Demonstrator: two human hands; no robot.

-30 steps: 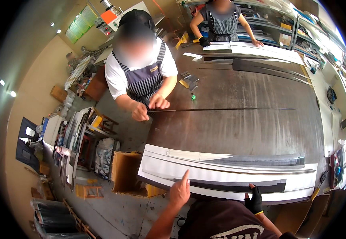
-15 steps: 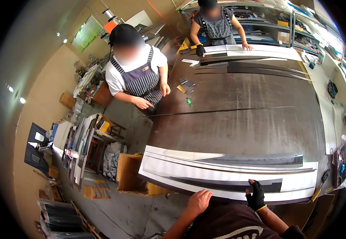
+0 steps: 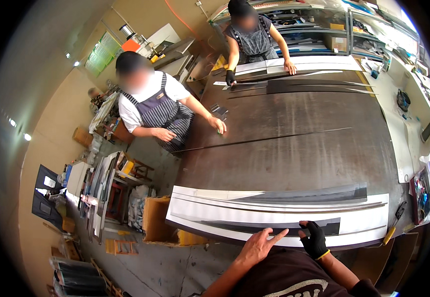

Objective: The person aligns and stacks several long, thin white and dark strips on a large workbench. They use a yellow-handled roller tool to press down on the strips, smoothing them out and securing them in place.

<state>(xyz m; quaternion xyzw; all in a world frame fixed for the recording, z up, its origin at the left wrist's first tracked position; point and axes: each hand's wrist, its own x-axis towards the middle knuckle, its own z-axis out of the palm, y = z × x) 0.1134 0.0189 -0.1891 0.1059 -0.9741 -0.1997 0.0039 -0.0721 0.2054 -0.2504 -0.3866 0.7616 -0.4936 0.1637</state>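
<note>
Long dark strip [image 3: 274, 228] on the white sheet [image 3: 215, 208] at the near edge of the dark surface [image 3: 294, 153], my bare left hand [image 3: 259, 243] spread flat, fingers wide, touching it, my black-gloved right hand [image 3: 316, 238] pressing its end, holding nothing

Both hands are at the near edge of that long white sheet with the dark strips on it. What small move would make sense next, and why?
Probably press the bare left hand flat on the white sheet. Its fingers reach the near edge, while the black-gloved right hand already rests on the dark strip there. The sheet juts past the dark table, so holding it steady seems wise.
</note>
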